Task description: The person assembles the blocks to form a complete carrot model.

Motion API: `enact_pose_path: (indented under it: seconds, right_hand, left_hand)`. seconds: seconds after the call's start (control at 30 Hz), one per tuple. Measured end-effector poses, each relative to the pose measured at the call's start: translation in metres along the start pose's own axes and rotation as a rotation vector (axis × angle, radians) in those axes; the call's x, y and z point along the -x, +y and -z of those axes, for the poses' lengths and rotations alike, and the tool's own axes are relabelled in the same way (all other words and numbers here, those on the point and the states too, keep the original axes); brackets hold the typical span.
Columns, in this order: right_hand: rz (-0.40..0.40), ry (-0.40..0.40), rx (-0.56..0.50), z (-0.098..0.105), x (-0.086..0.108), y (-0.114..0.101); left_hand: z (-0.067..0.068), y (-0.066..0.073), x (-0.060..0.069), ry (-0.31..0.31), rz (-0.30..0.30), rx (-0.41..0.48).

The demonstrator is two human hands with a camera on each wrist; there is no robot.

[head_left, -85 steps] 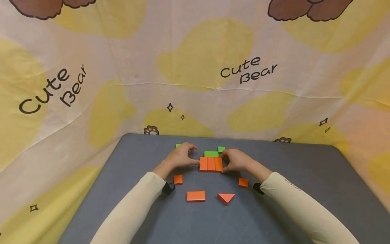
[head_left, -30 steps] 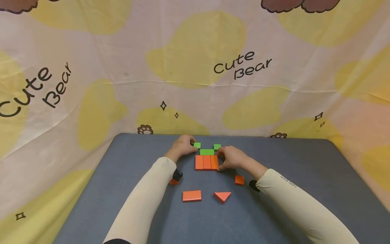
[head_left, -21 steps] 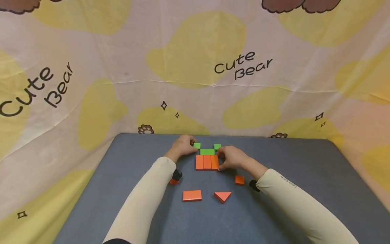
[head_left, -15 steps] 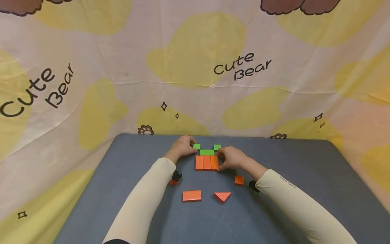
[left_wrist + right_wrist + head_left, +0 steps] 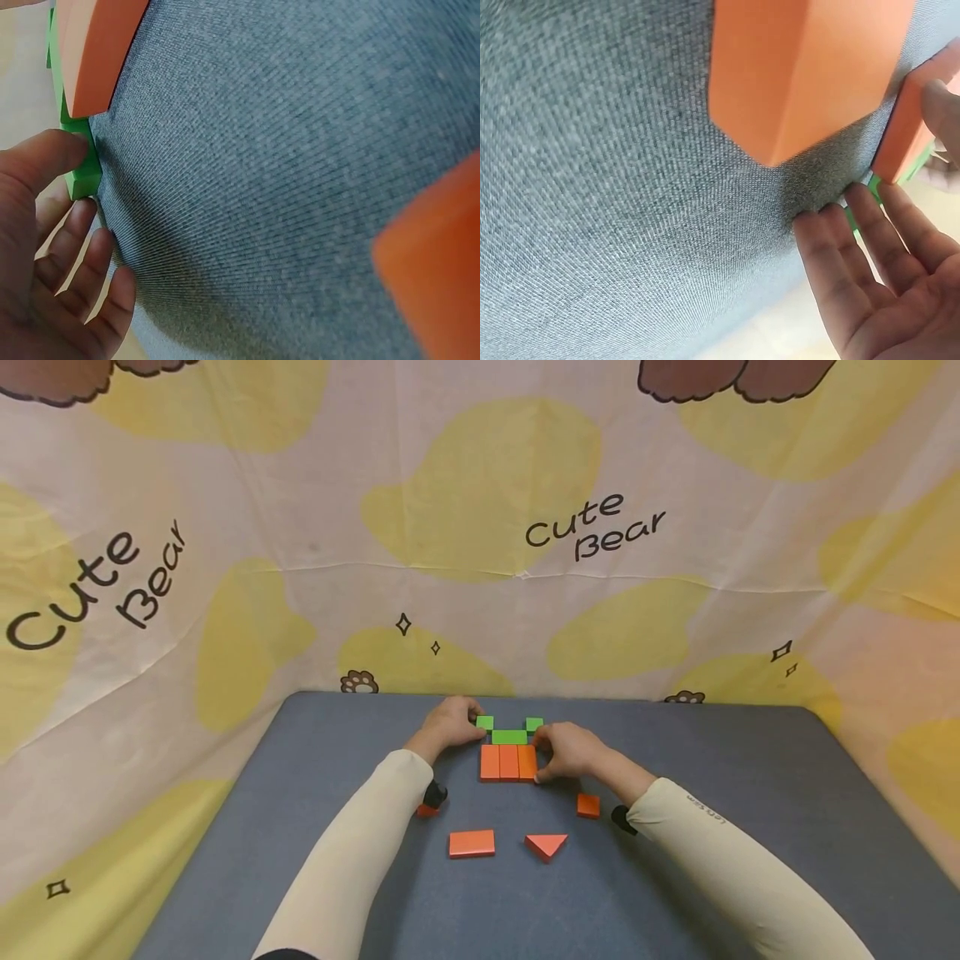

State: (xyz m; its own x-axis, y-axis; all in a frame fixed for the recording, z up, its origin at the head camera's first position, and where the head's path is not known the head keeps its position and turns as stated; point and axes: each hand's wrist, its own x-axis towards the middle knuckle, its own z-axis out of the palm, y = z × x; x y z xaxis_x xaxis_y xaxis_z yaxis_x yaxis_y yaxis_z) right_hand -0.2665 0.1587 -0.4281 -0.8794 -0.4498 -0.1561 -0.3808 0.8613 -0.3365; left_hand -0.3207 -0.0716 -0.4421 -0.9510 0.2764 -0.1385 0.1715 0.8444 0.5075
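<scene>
My left hand (image 5: 450, 722) pinches a small green block (image 5: 485, 723) at the far left corner of a longer green block (image 5: 509, 737); its thumb also shows on that block in the left wrist view. Three orange blocks (image 5: 508, 763) lie side by side just in front of the long green one. My right hand (image 5: 573, 750) holds the rightmost orange block (image 5: 527, 763) by its ends, thumb at the near end and index finger at the far end. Another small green block (image 5: 534, 724) sits at the far right corner, beside the right fingertips.
Nearer on the dark table (image 5: 495, 918) lie an orange rectangular block (image 5: 472, 844), an orange triangular block (image 5: 546, 846) and a small orange block (image 5: 588, 806). Another orange block (image 5: 428, 811) is partly hidden by the left wrist. A printed cloth (image 5: 465, 485) hangs behind the table.
Since 2.8 s ago, my left hand has gone from beside the orange blocks to the left green block, now moved right against the long green one. The last second shows almost no hand movement.
</scene>
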Motion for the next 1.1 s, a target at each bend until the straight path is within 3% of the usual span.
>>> enact_pose_path:
  seconds: [0.23, 0.37, 0.67, 0.93, 1.1]
  right_hand:
    - [-0.006, 0.000, -0.002, 0.002, -0.001, -0.001]
    - [-0.007, 0.008, -0.004, 0.002, -0.001, -0.001]
    - [-0.015, 0.000, 0.001, -0.002, 0.000, 0.000]
    - [-0.008, -0.006, 0.001, -0.002, 0.000, -0.002]
    - [0.001, 0.004, 0.014, -0.003, 0.001, 0.000]
  left_hand:
    - [0.003, -0.002, 0.001, -0.002, -0.060, -0.001]
    - [0.010, -0.005, 0.010, 0.007, -0.119, 0.022]
    - [0.019, -0.022, 0.064, 0.002, -0.261, 0.012]
    - [0.019, -0.043, 0.112, 0.046, -0.304, 0.008]
    - [0.016, -0.051, 0.128, 0.049, -0.311, -0.072]
